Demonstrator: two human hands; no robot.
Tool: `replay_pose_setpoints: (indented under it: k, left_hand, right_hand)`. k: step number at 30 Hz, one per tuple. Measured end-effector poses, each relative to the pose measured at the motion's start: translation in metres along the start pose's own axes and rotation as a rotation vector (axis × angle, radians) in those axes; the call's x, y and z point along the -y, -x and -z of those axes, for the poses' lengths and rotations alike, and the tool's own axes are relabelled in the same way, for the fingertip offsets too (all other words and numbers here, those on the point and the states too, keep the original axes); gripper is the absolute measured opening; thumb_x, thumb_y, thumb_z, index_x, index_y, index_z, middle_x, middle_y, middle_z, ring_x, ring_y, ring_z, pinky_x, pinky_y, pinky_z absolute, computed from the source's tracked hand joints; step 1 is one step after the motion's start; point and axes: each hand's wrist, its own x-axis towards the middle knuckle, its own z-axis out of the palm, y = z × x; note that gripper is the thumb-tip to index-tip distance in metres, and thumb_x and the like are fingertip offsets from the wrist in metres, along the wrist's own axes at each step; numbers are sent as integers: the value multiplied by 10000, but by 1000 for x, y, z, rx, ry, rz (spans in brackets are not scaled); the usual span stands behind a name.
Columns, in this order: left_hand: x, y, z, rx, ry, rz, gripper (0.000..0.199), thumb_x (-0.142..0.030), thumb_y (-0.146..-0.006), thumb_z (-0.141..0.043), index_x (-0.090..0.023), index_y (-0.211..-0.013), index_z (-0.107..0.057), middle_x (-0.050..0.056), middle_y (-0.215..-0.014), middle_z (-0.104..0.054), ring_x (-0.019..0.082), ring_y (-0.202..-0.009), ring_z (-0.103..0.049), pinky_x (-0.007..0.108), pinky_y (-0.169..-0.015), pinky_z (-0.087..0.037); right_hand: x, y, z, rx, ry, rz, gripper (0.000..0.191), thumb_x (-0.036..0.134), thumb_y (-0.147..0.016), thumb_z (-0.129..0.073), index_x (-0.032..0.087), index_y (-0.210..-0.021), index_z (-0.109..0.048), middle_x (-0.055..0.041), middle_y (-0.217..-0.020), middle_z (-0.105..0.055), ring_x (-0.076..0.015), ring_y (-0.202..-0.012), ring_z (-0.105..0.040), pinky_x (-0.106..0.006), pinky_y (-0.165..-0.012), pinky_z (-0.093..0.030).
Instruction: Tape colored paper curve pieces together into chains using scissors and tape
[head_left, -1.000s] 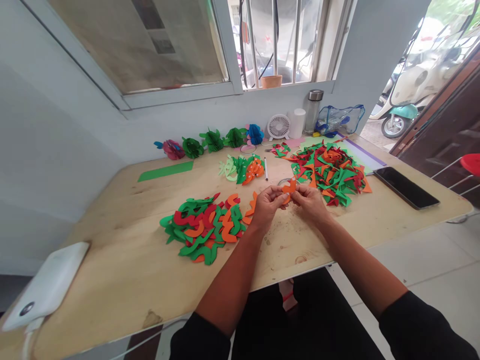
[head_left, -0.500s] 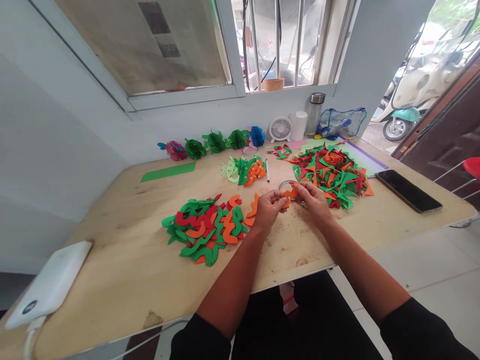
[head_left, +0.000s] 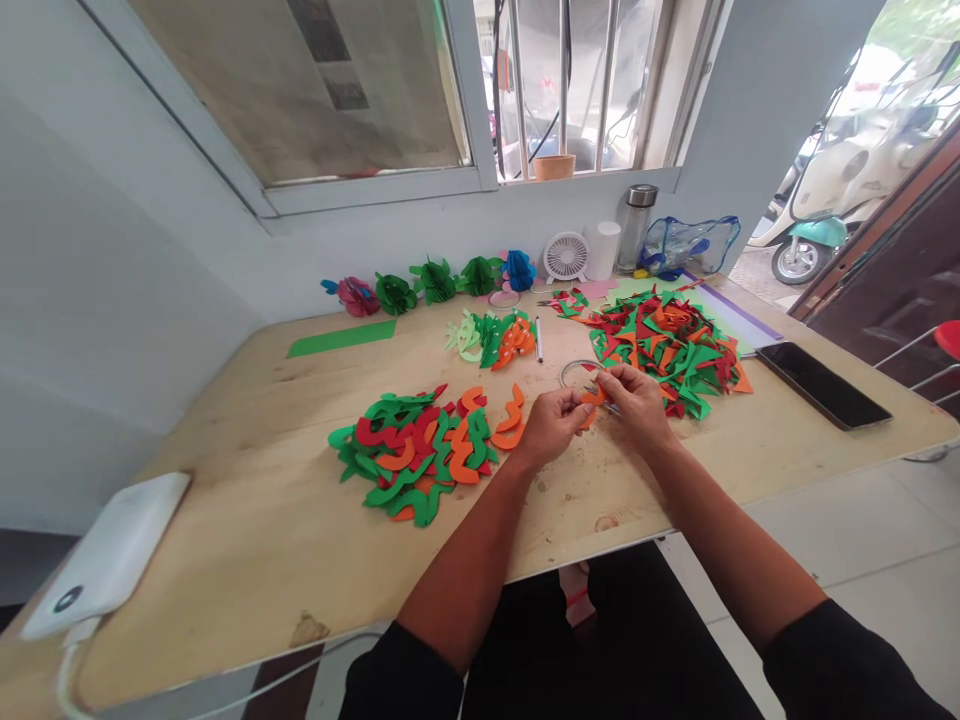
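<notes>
Both hands meet over the right-middle of the wooden table (head_left: 247,450). My left hand (head_left: 553,428) pinches a curved orange paper piece (head_left: 594,397) between thumb and fingers. The fingers of my right hand (head_left: 636,402) close on the upper end of the same piece. Just behind them lies a silver metal ring (head_left: 568,368), with thin metal parts partly hidden by the right hand; I cannot tell what these are. Left of my left hand are a loose wavy orange paper strip (head_left: 513,412) and a heap of green, red and orange wavy paper cutouts (head_left: 412,450).
A pile of paper scraps (head_left: 667,350) lies right of the hands, beside a phone (head_left: 821,383). Behind are a marker (head_left: 539,340), dotted paper pieces (head_left: 514,340), paper flowers (head_left: 435,282), a small fan (head_left: 565,258) and a glass bottle (head_left: 636,230). A white device (head_left: 112,560) with a cable sits at left.
The orange piece has turned and bent slightly between my fingers, and both hands remain on it. The whole view has shifted a little. The heaps look the same.
</notes>
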Motion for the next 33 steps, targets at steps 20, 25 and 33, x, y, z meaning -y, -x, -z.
replay_pose_setpoints:
  k: [20,25,33]
  left_hand:
    - [4,-3,2,138,-124,-7,355,-371,-831,-495,-137,-574,-567,18,-523,-611,52,-407,-497,163,-437,-379]
    - [5,-4,4,43,-114,-9,356,-380,-833,-482,-141,-580,-559,17,-541,-618,53,-411,-498,161,-415,-350]
    - [3,-7,6,-63,-29,-29,217,-338,-774,-555,-142,-696,-607,-14,-512,-595,52,-394,-472,169,-433,-375]
  right_hand:
    - [-5,-5,5,-160,-129,-42,274,431,-644,-714,181,-656,-601,32,-567,-551,-89,-486,-451,-224,-456,-354]
    - [-4,-6,4,-165,-137,-49,288,448,-640,-712,179,-647,-608,43,-525,-512,-78,-458,-403,-219,-432,-318]
    - [-2,-4,3,-148,-33,-14,329,492,-694,-642,188,-589,-573,55,-471,-449,-87,-444,-358,-242,-441,-282]
